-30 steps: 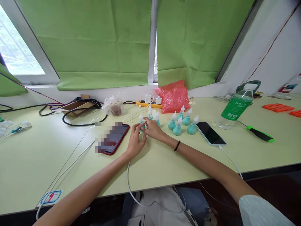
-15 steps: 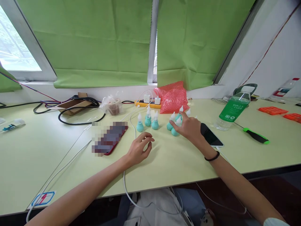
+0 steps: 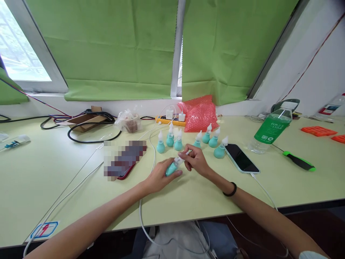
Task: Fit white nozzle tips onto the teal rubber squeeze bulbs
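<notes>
My left hand [image 3: 158, 175] is closed around the teal bulb of a nasal aspirator [image 3: 170, 168], which lies tilted with its clear nozzle up and to the right. At that nozzle the fingertips of my right hand [image 3: 198, 161] pinch the pale tip. Behind my left hand, three more teal aspirators [image 3: 161, 146] stand upright in a cluster. Beyond my right hand are several others [image 3: 213, 141], one of them partly hidden by the fingers. The nearest of these, an aspirator [image 3: 219, 151] on the right, leans beside a phone.
A white-edged phone [image 3: 242, 158] with a cable lies at right, near a green-labelled bottle [image 3: 273, 126] and a screwdriver [image 3: 299, 160]. Left of my hands is a red-cased phone [image 3: 126, 172]. A pink bubble-wrap bag [image 3: 201, 115] and a yellow power strip [image 3: 175, 122] lie behind.
My right hand has come from the right-hand cluster toward the middle. One aspirator is now between both hands, and my left hand has closed on its bulb.
</notes>
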Action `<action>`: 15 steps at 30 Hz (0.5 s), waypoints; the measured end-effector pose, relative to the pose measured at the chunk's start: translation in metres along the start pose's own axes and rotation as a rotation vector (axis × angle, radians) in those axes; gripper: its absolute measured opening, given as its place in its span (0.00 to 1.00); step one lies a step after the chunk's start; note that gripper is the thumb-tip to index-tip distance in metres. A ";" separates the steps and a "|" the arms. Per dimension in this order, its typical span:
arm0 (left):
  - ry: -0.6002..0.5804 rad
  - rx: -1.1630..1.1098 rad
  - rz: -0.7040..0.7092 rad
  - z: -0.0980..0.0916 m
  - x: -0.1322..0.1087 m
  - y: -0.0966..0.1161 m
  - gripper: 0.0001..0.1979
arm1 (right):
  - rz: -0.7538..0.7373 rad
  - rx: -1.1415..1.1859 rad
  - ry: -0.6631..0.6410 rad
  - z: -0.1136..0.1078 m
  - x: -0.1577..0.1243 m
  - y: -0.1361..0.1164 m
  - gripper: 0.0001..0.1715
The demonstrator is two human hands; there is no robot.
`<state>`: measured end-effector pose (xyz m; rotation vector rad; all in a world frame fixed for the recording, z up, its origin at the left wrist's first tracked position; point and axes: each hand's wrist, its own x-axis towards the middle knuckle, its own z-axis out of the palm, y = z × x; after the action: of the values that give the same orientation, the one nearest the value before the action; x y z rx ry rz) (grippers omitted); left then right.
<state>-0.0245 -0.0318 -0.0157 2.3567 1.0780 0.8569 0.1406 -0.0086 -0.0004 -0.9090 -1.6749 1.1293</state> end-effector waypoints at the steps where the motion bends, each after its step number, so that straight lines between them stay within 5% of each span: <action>1: -0.043 0.005 -0.038 0.001 0.001 -0.001 0.16 | 0.024 0.086 0.009 0.004 0.000 0.006 0.17; 8: -0.068 0.001 -0.084 0.000 0.003 -0.002 0.16 | 0.245 0.558 -0.142 0.001 0.004 0.028 0.16; 15: -0.008 0.032 -0.064 0.000 0.001 -0.002 0.17 | 0.401 0.692 -0.199 -0.001 0.005 0.025 0.17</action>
<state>-0.0243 -0.0297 -0.0163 2.3363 1.1652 0.8122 0.1420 0.0044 -0.0227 -0.6994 -1.1197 1.9624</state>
